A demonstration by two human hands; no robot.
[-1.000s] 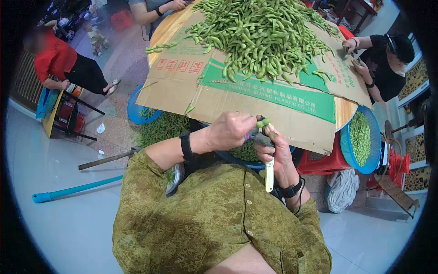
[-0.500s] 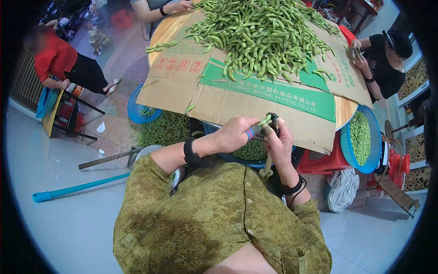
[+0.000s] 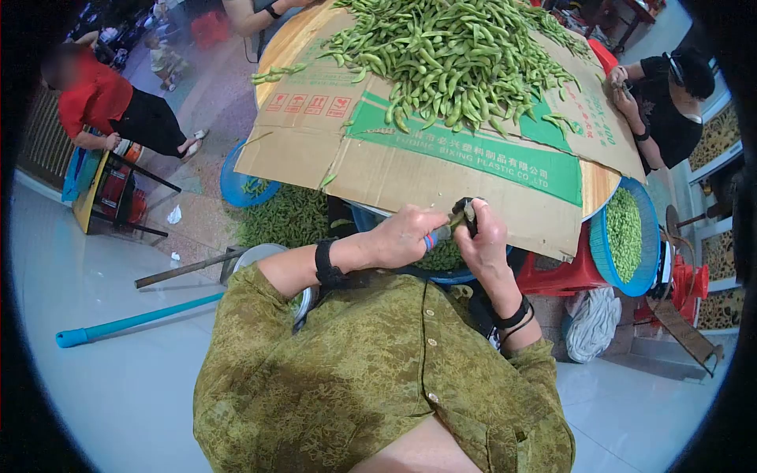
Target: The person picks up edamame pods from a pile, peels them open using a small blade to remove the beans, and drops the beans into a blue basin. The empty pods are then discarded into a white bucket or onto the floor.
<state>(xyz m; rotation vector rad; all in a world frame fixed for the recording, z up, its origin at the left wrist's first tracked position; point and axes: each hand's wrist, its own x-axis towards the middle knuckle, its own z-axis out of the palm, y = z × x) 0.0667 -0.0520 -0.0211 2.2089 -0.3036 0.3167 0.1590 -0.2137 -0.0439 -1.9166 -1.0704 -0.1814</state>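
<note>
My left hand point(image 3: 400, 236) and my right hand point(image 3: 484, 235) meet above the near edge of the cardboard point(image 3: 402, 185). Between their fingertips is a small green bean pod point(image 3: 457, 223), partly hidden by the fingers. My left fingers are closed at its left side, with a blue and red band point(image 3: 430, 240) on one finger. My right fingers curl closed around the other side, with something dark point(image 3: 471, 219) at their tips, perhaps a finger cover. Below the hands, shelled beans point(image 3: 443, 257) lie in a blue basin point(image 3: 453, 278). A heap of bean pods point(image 3: 449, 67) covers the cardboard's far part.
At right, a blue basket point(image 3: 652, 252) of shelled beans stands by a red stool point(image 3: 556, 276). More pods point(image 3: 284, 221) lie at left, near a teal pole point(image 3: 142, 319). A person in black point(image 3: 670, 110) sits at right; one in red point(image 3: 95, 98) stands left.
My left index finger has stretched toward the right hand, and less of the pod shows. The right hand has turned slightly. A whitish strip that hung below the right hand is gone from there.
</note>
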